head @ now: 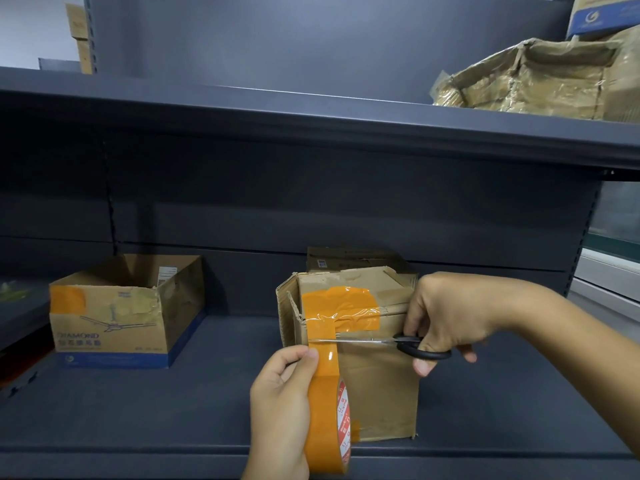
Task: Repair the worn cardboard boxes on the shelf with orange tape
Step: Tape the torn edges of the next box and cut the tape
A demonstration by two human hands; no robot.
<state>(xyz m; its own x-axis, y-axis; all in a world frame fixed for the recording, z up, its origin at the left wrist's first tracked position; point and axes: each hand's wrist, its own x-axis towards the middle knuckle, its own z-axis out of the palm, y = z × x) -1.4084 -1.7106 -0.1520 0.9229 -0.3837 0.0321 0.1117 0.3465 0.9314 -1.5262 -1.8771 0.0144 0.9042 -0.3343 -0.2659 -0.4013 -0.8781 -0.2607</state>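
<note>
Left hand [277,403]: grips the roll of orange packing tape [329,424], strip pulled taut to the box.
Right hand [446,317]: holds black-handled scissors [408,344], blades against the strip.
Worn brown cardboard box [377,375]: on the dark grey metal shelf [138,410], orange patch at its top corner.

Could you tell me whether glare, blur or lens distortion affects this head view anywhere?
Head view: glare streaks the tape on the box; the wide-angle lens bows the upper shelf edge; the scissors blades look faint and blurred; the shelf recess is dim.
</note>
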